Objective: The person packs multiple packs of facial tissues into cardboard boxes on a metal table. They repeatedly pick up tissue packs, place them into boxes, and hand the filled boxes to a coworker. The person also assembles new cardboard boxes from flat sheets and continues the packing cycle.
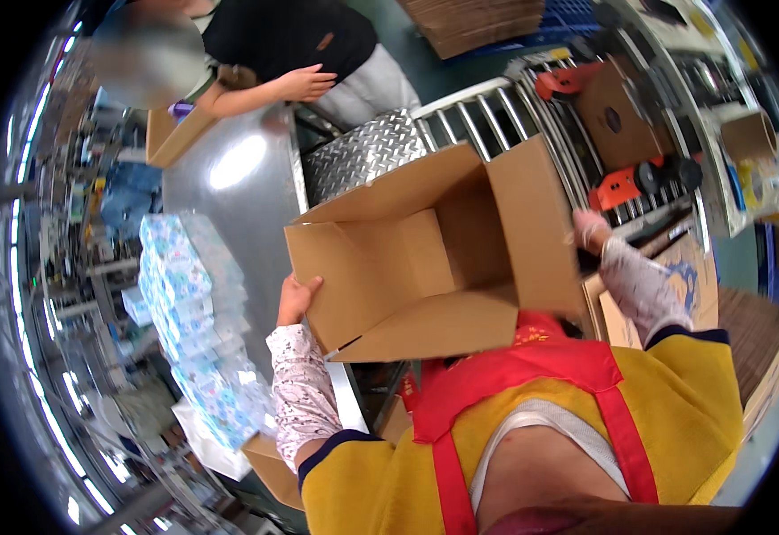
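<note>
packing line all around, with a shiny steel table on the left and a roller conveyor running up to the right. holding one open cardboard box up in front of the chest, over the near end of the conveyor and the checker-plate ramp. tipped on its side, its open mouth facing up and left toward the camera, four flaps spread outward, long axis running roughly left to right with the right side raised. left hand gripping the box's lower left edge, fingers curled over the cardboard, thumb on the outside. right hand, gloved, pressing against the outside of the right flap near its upper corner; hard to tell whether those fingers are wrapping the edge. hands well apart, box sitting between them. both forearms in patterned sleeve covers, over a yellow top and a red apron. one stack of blue-and-white printed packs standing on the table, left of the box and near the left hand, not touching. second person's hand resting at the far end of the table. two red tape dispensers lying on the conveyor to the right, beside another brown carton.
</note>
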{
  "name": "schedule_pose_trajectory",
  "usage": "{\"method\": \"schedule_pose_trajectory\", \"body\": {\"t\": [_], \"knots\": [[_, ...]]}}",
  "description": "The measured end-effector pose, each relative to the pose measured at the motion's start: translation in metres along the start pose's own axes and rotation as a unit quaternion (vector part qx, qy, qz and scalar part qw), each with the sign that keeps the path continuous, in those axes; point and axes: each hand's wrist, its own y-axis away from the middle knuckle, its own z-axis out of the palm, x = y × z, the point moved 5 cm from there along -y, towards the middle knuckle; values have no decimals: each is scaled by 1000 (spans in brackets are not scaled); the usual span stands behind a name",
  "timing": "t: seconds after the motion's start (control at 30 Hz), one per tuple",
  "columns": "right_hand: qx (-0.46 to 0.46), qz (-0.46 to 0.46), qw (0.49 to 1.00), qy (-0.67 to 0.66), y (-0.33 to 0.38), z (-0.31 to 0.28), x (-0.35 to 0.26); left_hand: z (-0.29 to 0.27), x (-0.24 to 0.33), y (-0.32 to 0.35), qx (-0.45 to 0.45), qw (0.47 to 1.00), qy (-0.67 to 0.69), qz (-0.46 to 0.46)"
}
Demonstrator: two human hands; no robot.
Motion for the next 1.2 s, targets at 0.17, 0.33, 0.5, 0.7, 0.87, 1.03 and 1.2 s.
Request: {"method": "schedule_pose_trajectory", "body": {"t": [0.17,0.33,0.5,0.7,0.87,1.03,1.2], "knots": [[397,116,882,-225,77,-122,-58,6,-19,18,65,981,-179,40],[426,-50,883,-191,135,-252,-136,80,22,22,70,958,-248,125],[24,180,934,-309,15,-51,-88,37,36,16,47,950,-240,195],[-16,77,879,-470,-19,8,-238,-73,-5,-33,45,982,-131,130],[-198,290,816,-459,21,-91,-260,-116,-11,0,117,949,24,293],[-451,105,886,2,12,-205,-354,-351,-146,26,565,770,-226,194],[-149,-311,811,-472,-49,-357,-576,-523,-256,60,638,691,-300,-160]]}}
